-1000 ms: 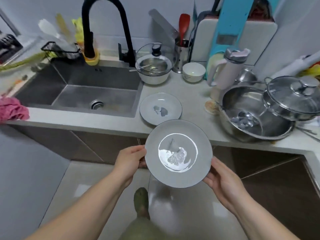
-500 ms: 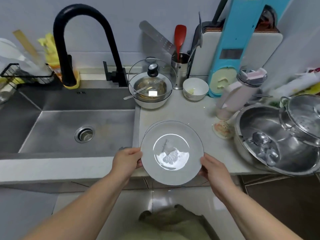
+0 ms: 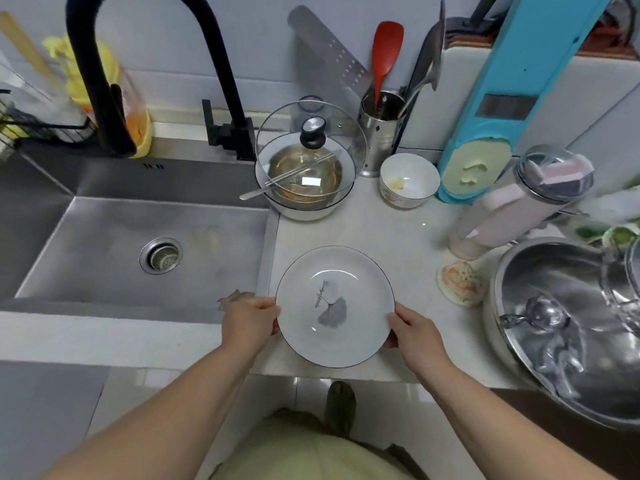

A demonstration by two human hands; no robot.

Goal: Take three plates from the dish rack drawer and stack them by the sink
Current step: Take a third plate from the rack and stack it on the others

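Observation:
A white plate (image 3: 335, 306) with a thin dark rim and a grey leaf print lies flat, face up, over the counter (image 3: 398, 233) just right of the sink (image 3: 145, 244). My left hand (image 3: 248, 322) grips its left rim and my right hand (image 3: 417, 336) grips its right rim. The plate seen earlier on this spot is hidden under it; I cannot tell whether the two touch. The dish rack drawer is out of view.
Behind the plate stand a lidded pot (image 3: 308, 174), a small white bowl (image 3: 409, 180) and a utensil holder (image 3: 379, 126). A pink bottle (image 3: 516, 206), a coaster (image 3: 460, 280) and a large steel basin (image 3: 575, 327) crowd the right. A black faucet (image 3: 104, 74) arches over the sink.
Both hands carried the plate forward and down from in front of the counter edge onto the spot where the first plate lay; that plate is now covered. The camera moved closer.

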